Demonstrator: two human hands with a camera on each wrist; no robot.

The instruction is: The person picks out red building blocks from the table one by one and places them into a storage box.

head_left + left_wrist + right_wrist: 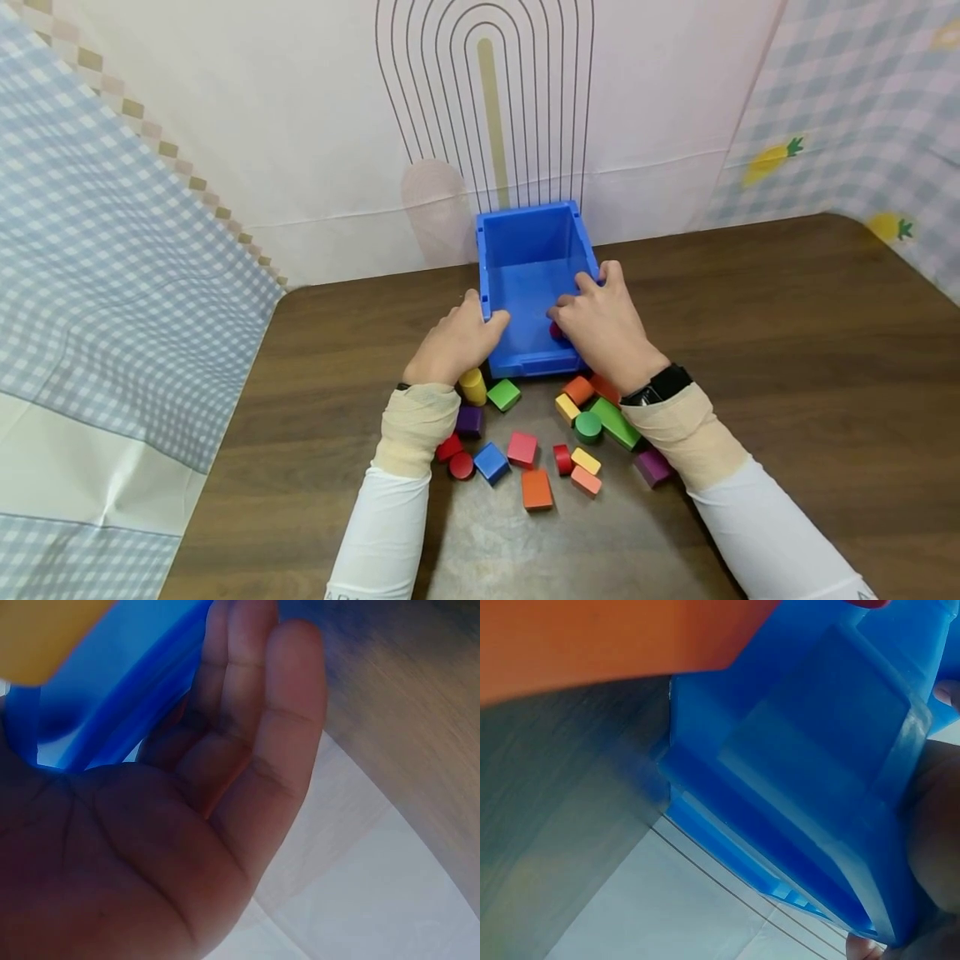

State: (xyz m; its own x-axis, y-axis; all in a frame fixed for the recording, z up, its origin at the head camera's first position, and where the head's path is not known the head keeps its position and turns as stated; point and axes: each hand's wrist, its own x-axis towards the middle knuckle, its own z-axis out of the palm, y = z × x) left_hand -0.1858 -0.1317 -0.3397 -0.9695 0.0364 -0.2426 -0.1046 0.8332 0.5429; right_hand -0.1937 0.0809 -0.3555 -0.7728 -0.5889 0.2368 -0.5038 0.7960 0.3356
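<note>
A blue plastic bin (pixel 528 237) stands against the back wall, its low front facing the person. The left hand (pixel 453 342) holds its left wall, thumb over the rim and fingers along the outside; the left wrist view shows the palm (pixel 127 855) beside that wall. On the opposite side, the right hand (pixel 603 321) grips the right wall at the rim. Its lower fingers reach inside, close to a small red block (pixel 556 331); whether they touch it cannot be told. In the right wrist view, fingers (pixel 941 825) curl by the bin wall (pixel 817 720).
Several coloured wooden blocks lie before the bin, including a yellow cylinder (pixel 473 387), a blue cube (pixel 491 462), an orange block (pixel 537 490) and a long green block (pixel 615 423). A purple block (pixel 653 467) lies under the right forearm. Brown tabletop (pixel 787 358) extends both ways.
</note>
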